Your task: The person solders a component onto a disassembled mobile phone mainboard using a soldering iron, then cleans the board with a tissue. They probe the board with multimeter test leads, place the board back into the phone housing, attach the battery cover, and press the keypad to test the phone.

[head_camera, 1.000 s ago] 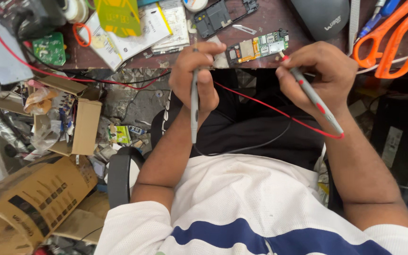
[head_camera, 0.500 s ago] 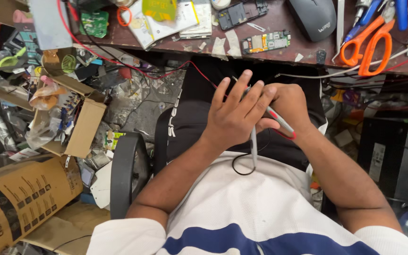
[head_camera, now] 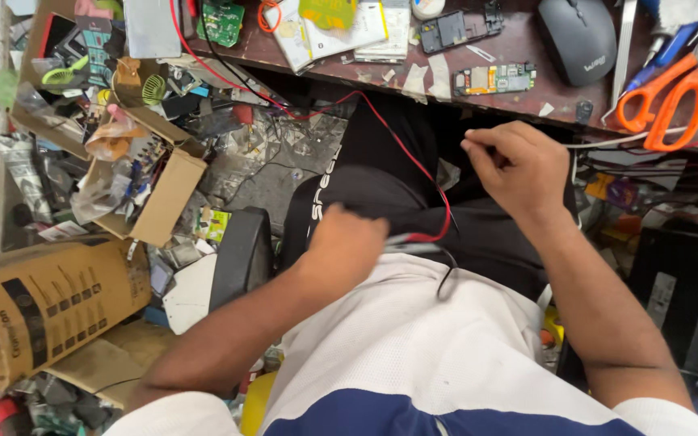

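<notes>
— What's nearest?

— The left hand (head_camera: pixel 345 242), low over the lap against the white shirt, fingers curled round the test probes (head_camera: pixel 414 240); it's blurred, but their grey and red ends stick out past the knuckles.

— And the other?

— The right hand (head_camera: pixel 519 165) is higher, just below the tabletop (head_camera: pixel 527 48) edge, fingertips pinched together. What they pinch I cannot tell. The red wire (head_camera: pixel 397 145) runs from the probes up past it onto the tabletop.

— How far along?

— I'd judge the probes are off the work: the small circuit board (head_camera: pixel 496 78) lies untouched on the tabletop, between the opened phone (head_camera: pixel 456 29) and the mouse (head_camera: pixel 577 36). Orange scissors (head_camera: pixel 662 101) lie further right.
</notes>
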